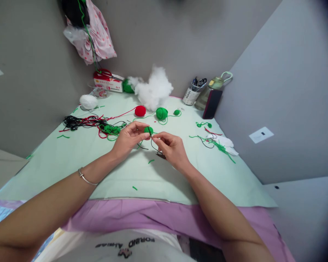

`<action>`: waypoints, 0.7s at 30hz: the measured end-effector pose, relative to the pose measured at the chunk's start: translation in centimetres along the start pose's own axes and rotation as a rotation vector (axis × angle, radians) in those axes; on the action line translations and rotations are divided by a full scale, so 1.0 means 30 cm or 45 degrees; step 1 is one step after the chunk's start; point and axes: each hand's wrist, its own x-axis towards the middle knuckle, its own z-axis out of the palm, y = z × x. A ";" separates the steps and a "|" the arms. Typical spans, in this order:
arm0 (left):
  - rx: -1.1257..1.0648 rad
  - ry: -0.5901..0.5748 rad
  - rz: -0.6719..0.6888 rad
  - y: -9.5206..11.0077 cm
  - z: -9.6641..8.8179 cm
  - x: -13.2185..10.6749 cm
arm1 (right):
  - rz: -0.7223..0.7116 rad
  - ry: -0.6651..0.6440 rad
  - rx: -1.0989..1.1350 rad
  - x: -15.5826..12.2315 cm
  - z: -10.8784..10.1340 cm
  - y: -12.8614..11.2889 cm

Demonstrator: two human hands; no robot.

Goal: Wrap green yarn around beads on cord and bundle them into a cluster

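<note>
My left hand (128, 141) is closed on a small rounded green crocheted piece (148, 129), held above the middle of the table. A strand of black yarn (152, 143) crosses that piece and hangs below it. My right hand (172, 148) pinches at the black strand, close beside the left fingertips. Whether a needle or hook is between the right fingers is too small to tell. Under the right hand lies something dark (161, 155), partly covered.
Tangled black, red and green yarn (84, 123) lies left. Behind are a red ball (140, 111), a green ball (161, 113), white stuffing (154, 89) and red-handled scissors (102, 74) on a box. A pen cup (191, 95), bottle (203, 98) and phone (212, 104) stand back right.
</note>
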 end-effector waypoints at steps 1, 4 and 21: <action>0.001 0.002 0.006 0.000 0.000 0.000 | 0.000 0.002 0.001 -0.001 -0.001 -0.001; 0.022 0.005 0.023 -0.003 -0.002 0.000 | 0.011 -0.008 0.000 -0.001 -0.004 -0.003; -0.209 0.055 -0.153 0.016 0.033 -0.027 | -0.039 0.070 0.153 -0.019 0.056 -0.018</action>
